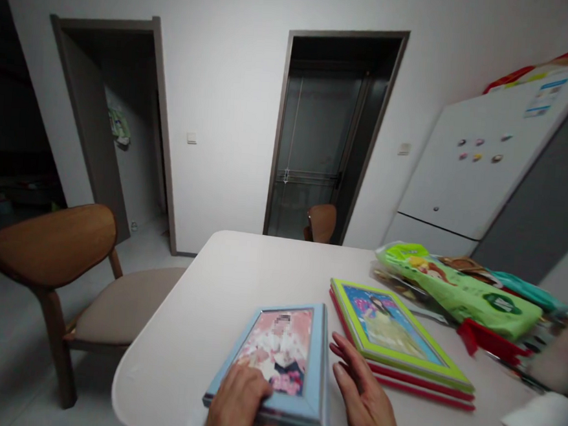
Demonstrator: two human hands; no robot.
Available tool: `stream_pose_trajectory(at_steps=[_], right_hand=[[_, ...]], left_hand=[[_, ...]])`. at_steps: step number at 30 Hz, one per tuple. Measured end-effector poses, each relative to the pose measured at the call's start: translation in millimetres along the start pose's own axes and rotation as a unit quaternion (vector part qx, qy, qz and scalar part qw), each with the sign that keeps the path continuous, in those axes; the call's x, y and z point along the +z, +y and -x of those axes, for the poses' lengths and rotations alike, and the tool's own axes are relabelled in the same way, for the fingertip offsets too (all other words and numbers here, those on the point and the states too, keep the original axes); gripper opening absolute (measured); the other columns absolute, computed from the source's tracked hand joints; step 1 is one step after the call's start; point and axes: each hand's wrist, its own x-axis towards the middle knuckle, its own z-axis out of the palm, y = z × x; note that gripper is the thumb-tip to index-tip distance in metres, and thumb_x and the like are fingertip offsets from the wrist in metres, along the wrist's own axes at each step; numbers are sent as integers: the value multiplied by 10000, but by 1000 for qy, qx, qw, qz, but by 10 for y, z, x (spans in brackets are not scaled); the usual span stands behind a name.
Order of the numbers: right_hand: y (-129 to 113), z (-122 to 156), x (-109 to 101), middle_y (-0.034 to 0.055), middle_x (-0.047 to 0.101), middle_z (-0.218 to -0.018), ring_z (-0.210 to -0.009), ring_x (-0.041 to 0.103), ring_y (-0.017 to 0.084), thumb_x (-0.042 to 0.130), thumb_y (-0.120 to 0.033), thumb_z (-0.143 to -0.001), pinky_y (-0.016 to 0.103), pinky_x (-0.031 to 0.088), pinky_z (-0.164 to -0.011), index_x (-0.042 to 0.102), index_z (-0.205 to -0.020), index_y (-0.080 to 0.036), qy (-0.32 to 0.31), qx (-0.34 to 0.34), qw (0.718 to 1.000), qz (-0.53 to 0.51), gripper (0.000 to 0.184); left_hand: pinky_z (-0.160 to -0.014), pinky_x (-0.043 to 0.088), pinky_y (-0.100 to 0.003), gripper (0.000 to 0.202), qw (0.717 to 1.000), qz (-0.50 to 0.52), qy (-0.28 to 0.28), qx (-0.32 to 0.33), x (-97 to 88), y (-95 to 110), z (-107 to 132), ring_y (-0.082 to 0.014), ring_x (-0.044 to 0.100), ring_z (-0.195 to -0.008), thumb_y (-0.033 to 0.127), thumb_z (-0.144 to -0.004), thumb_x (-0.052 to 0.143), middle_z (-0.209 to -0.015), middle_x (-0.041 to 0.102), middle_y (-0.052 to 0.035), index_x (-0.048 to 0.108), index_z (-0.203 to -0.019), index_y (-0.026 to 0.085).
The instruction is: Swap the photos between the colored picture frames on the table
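A light-blue picture frame lies face up near the front of the white table, tilted slightly, with a photo on a pink background in it. My left hand grips its lower left part, the fingers curled over the front and the thumb at the near edge. Close by the right side of that frame is my right hand, fingers apart and holding nothing. To the right rests a lime-green picture frame with a photo of a figure in a pale dress, stacked on red frames.
On the white table, a green plastic pack, a red object and white paper crowd the right side. A wooden chair stands left, another chair behind. A refrigerator is at the back right.
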Motion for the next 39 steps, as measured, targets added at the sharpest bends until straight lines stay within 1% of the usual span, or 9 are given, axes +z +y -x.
stream_pose_trajectory(at_steps=[2, 5, 8, 11, 14, 20, 26, 31, 39], right_hand=[[-164, 21, 66, 90, 450, -1231, -1116, 424, 197, 379, -403, -773, 374, 349, -934, 401, -1183, -202, -32, -18, 999, -2, 458], [-267, 100, 218, 101, 453, -1234, -1132, 409, 207, 382, -407, -768, 384, 348, -934, 414, -1189, -190, -127, -55, 990, 16, 475], [-236, 210, 358, 148, 398, -1270, -1167, 352, 270, 495, -450, -675, 447, 305, -944, 414, -1203, -156, -218, -109, 966, 85, 610], [-184, 277, 412, 172, 273, -1335, -1198, 270, 328, 628, -372, -525, 499, 255, -945, 420, -1203, -159, -276, -144, 936, 166, 740], [-160, 265, 366, 120, 228, -1364, -1224, 218, 307, 598, -201, -495, 488, 220, -959, 429, -1190, -228, -317, -169, 912, 198, 716], [-147, 130, 123, 70, 309, -1336, -1211, 245, 306, 562, -254, -589, 517, 187, -951, 503, -1108, -299, -371, -160, 893, 199, 523], [-309, -71, 192, 44, 534, -1110, -1093, 398, 227, 504, -219, -684, 390, 303, -907, 636, -875, -289, -362, -165, 903, 165, 243], [-383, -89, 429, 23, 552, -997, -973, 457, 184, 544, -163, -646, 322, 345, -839, 648, -674, -243, -335, -179, 914, 140, 135], [-32, -361, 252, 84, 571, -1002, -954, 472, 206, 461, -162, -673, 318, 350, -834, 624, -887, -176, -254, -119, 931, 235, 270]], left_hand=[[-625, 455, -277, 203, 974, 150, 57, -160, -78, 39, -114, -178, 563, -728, 344, -775, 467, -825, 578, -47, 483, -910, 193], [-702, 472, -292, 334, 867, 341, 108, -346, -72, -2, -111, -197, 588, -823, 309, -710, 559, -936, 598, -78, 437, -993, 180], [-722, 475, -309, 526, 792, 418, 127, -427, 37, -111, 38, -230, 601, -826, 267, -565, 678, -896, 624, -104, 406, -1000, 153], [-695, 486, -305, 740, 769, 416, 147, -462, 122, -204, 196, -229, 612, -796, 202, -499, 692, -898, 623, -106, 285, -1115, 151], [-718, 480, -322, 761, 812, 349, 116, -453, 85, -277, 288, -222, 609, -804, 219, -562, 636, -940, 613, -105, 210, -1189, 151], [-792, 418, -423, 325, 955, 9, -58, -292, -133, -429, 357, -269, 548, -892, 258, -585, 640, -935, 609, -78, 556, -891, 188], [-837, 381, -410, 336, 981, -17, -134, -141, -20, -409, 237, -258, 475, -993, 266, -557, 696, -1067, 541, -86, 564, -857, 193], [-805, 381, -353, 266, 978, 25, -172, -117, 65, -381, 179, -218, 508, -901, 239, -544, 723, -938, 592, -37, 549, -738, 189], [-806, 364, -361, 391, 981, 13, -171, -91, 112, -453, 259, -235, 487, -949, 242, -454, 764, -1022, 563, -42, 507, -743, 192]])
